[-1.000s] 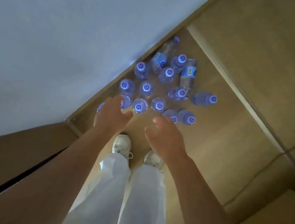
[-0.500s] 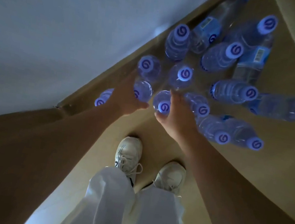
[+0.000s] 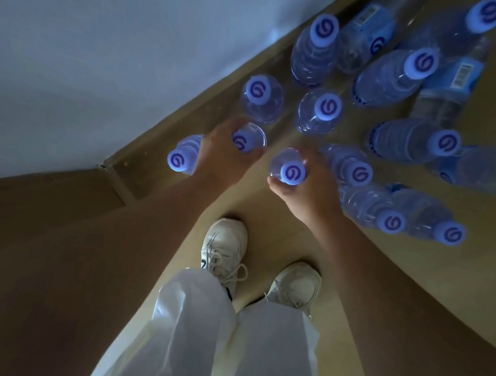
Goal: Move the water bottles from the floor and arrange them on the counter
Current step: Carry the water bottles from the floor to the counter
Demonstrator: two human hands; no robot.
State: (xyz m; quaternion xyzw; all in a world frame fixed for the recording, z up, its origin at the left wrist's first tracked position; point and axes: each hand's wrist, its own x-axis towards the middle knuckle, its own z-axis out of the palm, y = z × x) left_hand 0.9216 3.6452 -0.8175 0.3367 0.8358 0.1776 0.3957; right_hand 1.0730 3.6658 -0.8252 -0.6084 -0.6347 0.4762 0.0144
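Several clear water bottles with blue caps stand on the wooden floor (image 3: 356, 267) by the wall. My left hand (image 3: 225, 156) wraps around a front bottle (image 3: 247, 138) near its neck. My right hand (image 3: 310, 187) grips another front bottle (image 3: 290, 170) just below its cap. One more bottle (image 3: 181, 156) stands left of my left hand, against the skirting. Behind stand two bottles (image 3: 261, 97) (image 3: 321, 110), and others spread to the right (image 3: 412, 141). A few at the back lie on their sides (image 3: 367, 32). The counter is out of view.
A white wall (image 3: 101, 39) with a wooden skirting board runs along the left. A brown wooden panel (image 3: 24, 252) fills the lower left. My white shoes (image 3: 225, 248) and white trousers stand just short of the bottles.
I have bent lower, so the bottles look larger. Both hands reached down from above the cluster and closed around the two front bottles.
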